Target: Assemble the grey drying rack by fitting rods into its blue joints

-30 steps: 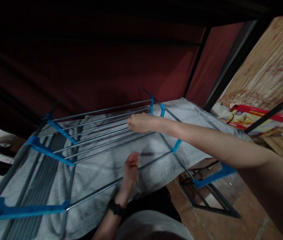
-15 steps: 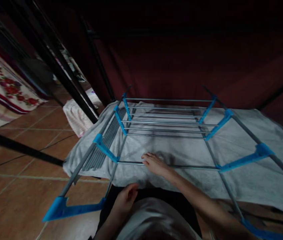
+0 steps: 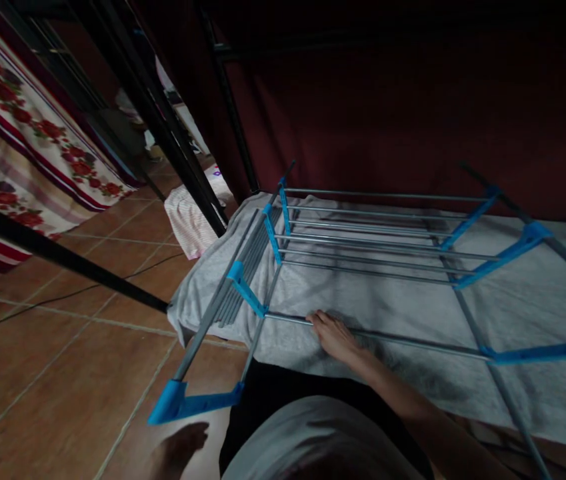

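A metal frame with blue plastic brackets (image 3: 247, 290) and grey tubes lies on a grey blanket (image 3: 333, 287). My right hand (image 3: 333, 335) has its fingers curled over the nearest metal rod (image 3: 403, 340), left of the rod's middle. Below the front left blue corner bracket (image 3: 195, 403), my left hand (image 3: 183, 445) is off the frame, dark and smeared by motion. How its fingers are set cannot be made out. Several loose grey rods (image 3: 243, 283) lie side by side on the blanket, along the frame's left side.
A black bed post (image 3: 63, 257) slants across the left, above the tiled floor (image 3: 77, 373). A thin black cable (image 3: 113, 283) runs over the tiles. Flowered cloth (image 3: 47, 127) hangs at the left, and a striped cloth (image 3: 193, 220) lies near the post. Behind is a dark red curtain (image 3: 387, 133).
My view has swung left. My left hand has moved left and down from near my lap, to beside the front left bracket. My right hand stays at the front rod.
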### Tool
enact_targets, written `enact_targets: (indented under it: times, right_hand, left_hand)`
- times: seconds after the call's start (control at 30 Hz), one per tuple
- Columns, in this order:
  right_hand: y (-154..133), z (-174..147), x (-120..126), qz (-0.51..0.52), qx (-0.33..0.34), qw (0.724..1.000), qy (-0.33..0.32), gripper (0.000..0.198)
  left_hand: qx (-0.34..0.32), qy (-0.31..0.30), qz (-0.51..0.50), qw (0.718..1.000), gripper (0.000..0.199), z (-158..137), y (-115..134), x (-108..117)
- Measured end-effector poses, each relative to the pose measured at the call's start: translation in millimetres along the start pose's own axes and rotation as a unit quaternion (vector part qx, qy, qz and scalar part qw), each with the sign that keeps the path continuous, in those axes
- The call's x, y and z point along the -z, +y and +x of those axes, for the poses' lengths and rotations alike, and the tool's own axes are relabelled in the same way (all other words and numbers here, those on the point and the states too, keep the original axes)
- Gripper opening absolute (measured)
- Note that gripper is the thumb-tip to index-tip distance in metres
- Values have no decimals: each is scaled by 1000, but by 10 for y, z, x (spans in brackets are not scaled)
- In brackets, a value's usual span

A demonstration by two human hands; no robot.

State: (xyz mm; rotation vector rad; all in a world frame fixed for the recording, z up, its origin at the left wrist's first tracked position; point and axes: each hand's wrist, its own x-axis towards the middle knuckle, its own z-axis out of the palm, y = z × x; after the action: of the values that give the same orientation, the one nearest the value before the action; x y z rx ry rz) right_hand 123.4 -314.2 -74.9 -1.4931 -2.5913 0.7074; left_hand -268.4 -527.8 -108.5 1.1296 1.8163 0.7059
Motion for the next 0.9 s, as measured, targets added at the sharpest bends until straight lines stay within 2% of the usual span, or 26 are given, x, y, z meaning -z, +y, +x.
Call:
enact_targets:
  times: [0.03,0.07,0.13,0.2,0.3,0.4,0.47,0.57,0.7,0.9]
  right_hand:
    - [3,5,-4,6,-3,1000,0,46]
    - [4,6,-7,12,-6,1000,2,47]
    - [-1,-1,-15,19,-13,1000,5,46]
    - [-13,-14,-24,28,-23,999,10,43]
    - [-33,-26,-42,37,-36,998,18,39]
    - [-49,-25,-65,36,-47,998,28,38]
    - [-58,-24,-81,33,-55,997,31,38]
    - [-69,-32,-94,27,-62,997,29,38]
    - [-88,-59,-62,23,-59,997,36,38]
    - [-73,-97,-6,25,-50,997,45,35]
  left_hand:
    - [10,46,-39,998,71,166,113,112]
    - [-8,102,-67,992,70,344,267,188]
    - [-59,102,-94,988,64,705,647,214]
    - [-101,111,-79,986,54,1041,1019,82]
    - [-181,52,-86,978,47,1451,1376,-288]
    - [-232,-43,-63,970,44,1697,1472,-660]
    - [-232,-70,-53,969,46,1758,1473,-831]
    - [-224,-58,-66,971,47,1741,1502,-943]
    - [-214,-42,-70,973,37,1669,1637,-913]
    - [-183,-39,-106,977,40,1597,1812,-897]
